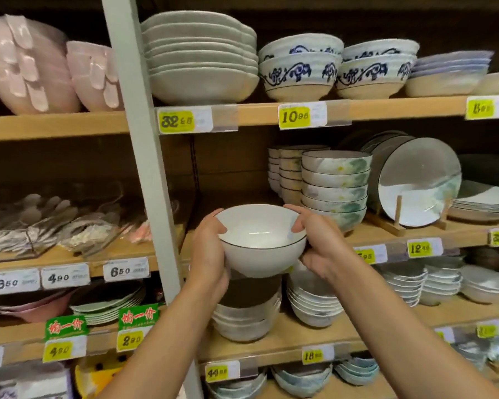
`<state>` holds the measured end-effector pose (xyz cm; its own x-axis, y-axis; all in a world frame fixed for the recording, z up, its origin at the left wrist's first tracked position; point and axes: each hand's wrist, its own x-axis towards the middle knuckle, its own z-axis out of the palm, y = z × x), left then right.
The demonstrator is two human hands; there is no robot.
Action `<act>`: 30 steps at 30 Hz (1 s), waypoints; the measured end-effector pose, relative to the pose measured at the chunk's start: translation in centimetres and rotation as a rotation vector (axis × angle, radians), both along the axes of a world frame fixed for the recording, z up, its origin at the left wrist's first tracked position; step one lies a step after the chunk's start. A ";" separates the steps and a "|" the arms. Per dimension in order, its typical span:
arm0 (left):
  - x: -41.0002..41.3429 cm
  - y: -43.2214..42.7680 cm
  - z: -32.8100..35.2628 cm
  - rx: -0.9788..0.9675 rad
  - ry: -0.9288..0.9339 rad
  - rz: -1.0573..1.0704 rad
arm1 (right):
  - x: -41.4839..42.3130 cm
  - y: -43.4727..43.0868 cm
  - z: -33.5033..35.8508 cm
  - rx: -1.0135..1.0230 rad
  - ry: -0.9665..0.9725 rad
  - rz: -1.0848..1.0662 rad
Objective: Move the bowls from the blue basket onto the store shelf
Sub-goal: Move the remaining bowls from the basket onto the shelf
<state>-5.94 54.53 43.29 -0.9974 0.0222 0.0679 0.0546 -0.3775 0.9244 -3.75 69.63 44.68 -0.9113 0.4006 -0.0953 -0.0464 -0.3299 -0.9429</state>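
In the head view, a person holds one white bowl (261, 243) with a thin dark rim between both hands. It is upright with its mouth open to the camera. The left hand (206, 254) grips the bowl's left side, with the thumb hooked over the rim and the palm against the outer wall. The right hand (319, 243) grips the right side the same way, thumb on the rim and fingers curled under the wall. The bowl is in the air in front of the middle shelf board (386, 234) of the wooden store shelf. It lies just right of the grey upright post (144, 156) and just left of a stack of green-splashed bowls (336, 185). Its base overlaps the board's front edge in the picture, and whether it touches the wood cannot be told. Behind that stack stands a second, smaller stack (285, 171), and to the right a large plate (415, 182) leans upright in a wooden stand (398, 214). Directly below the held bowl, on the next board down, sits a stack of pale bowls (247, 321). The board above carries a pile of plain white dishes (202, 59) and blue-patterned bowls (298, 67), with pink bowls (26, 64) left of the post. Yellow price tags (294, 116) line the board edges.
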 end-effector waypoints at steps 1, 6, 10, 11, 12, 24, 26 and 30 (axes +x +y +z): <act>-1.1 0.3 0.2 0.015 -0.012 0.007 | -1.1 0.1 0.1 0.000 -0.001 -0.008; -6.9 1.3 -0.6 0.046 -0.086 0.014 | -6.3 0.1 -0.6 -0.014 -0.040 -0.081; -10.7 2.1 -1.6 0.081 -0.178 0.059 | -9.9 0.1 -1.4 -0.054 -0.051 -0.148; -11.5 2.3 -1.7 0.087 -0.204 0.072 | -10.5 0.0 -1.5 -0.061 -0.045 -0.165; -12.2 2.4 -1.8 0.092 -0.220 0.084 | -11.1 -0.1 -1.6 -0.071 -0.031 -0.182; -9.4 4.8 -3.9 0.042 -0.015 0.230 | -14.4 1.1 -2.7 0.062 -0.018 -0.015; -8.9 5.1 -3.8 0.044 -0.030 0.236 | -14.9 1.9 -2.4 0.014 -0.034 0.032; -9.1 4.5 -3.4 0.014 -0.032 0.231 | -15.8 2.2 -1.8 -0.032 -0.082 0.129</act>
